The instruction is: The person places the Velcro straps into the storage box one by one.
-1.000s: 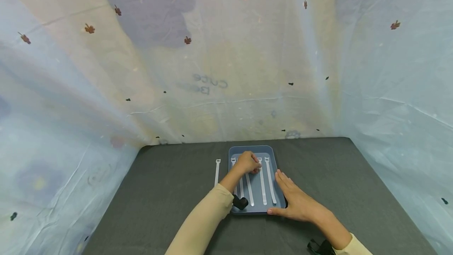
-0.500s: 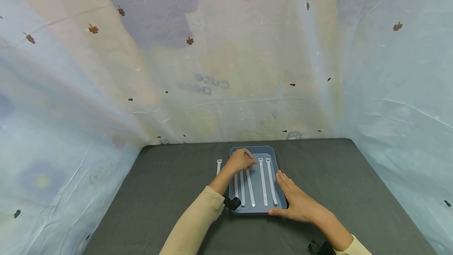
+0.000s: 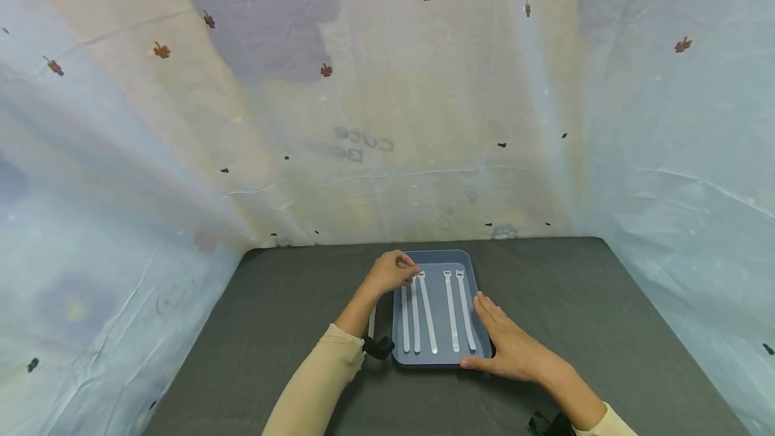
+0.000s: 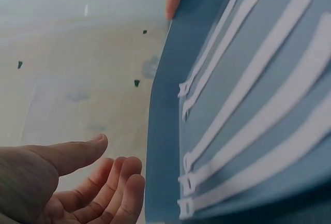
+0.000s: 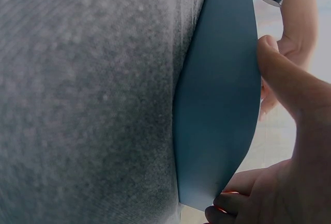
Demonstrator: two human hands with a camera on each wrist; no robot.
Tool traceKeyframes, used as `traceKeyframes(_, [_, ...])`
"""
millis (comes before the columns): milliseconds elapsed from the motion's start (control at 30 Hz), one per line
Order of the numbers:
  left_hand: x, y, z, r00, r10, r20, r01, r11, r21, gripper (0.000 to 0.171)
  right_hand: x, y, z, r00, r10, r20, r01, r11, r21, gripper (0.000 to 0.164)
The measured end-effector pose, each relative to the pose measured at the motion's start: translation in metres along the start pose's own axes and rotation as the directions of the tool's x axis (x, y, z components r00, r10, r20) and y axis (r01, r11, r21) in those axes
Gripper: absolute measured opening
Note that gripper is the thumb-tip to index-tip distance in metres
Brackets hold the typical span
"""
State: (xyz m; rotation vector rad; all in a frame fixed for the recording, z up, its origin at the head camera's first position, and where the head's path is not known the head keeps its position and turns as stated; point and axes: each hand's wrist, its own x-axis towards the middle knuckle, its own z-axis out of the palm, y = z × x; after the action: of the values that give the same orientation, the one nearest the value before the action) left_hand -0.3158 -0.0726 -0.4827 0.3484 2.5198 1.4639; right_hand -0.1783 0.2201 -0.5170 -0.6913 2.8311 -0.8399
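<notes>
A blue-grey tray (image 3: 440,258) holds several white straps (image 3: 451,311) with slotted heads, lying lengthwise in a row with a wider gap between two groups. My left hand (image 3: 387,272) hovers over the tray's far left corner, thumb and fingers loosely bent. The left wrist view shows nothing between its thumb and fingers. Left of the tray, another white strap (image 3: 372,323) lies on the table, mostly hidden by the left wrist. My right hand (image 3: 514,345) rests against the tray's near right corner, fingers extended along the side and thumb (image 5: 276,61) on the near rim.
Dark grey cloth covers the table (image 3: 290,301). A pale printed curtain (image 3: 375,120) hangs along the table's far edge and both sides. Black wrist-worn devices (image 3: 378,347) sit on both wrists.
My left hand has moved left from the middle straps to the tray's left edge, uncovering the strap heads beneath it. The right hand stays at the tray's corner.
</notes>
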Motion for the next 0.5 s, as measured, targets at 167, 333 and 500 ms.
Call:
traceKeyframes(167, [-0.006,-0.013,-0.015,0.999,0.001,-0.042,0.000,1.000,0.025,0.026,0.000,-0.001,0.000,1.000,-0.001,-0.001,0.001,1.000,-0.005,0.131])
traceKeyframes(333, [-0.011,-0.022,-0.028,0.996,-0.006,-0.091,0.008,1.000,0.020,0.025,0.000,-0.001,0.000,1.000,0.006,0.010,-0.006,1.000,0.000,0.131])
traceKeyframes(500, [-0.016,-0.030,-0.039,0.991,-0.017,-0.136,0.019,1.000,0.014,0.024,0.000,-0.001,0.001,1.000,0.013,0.019,-0.013,1.000,0.004,0.130])
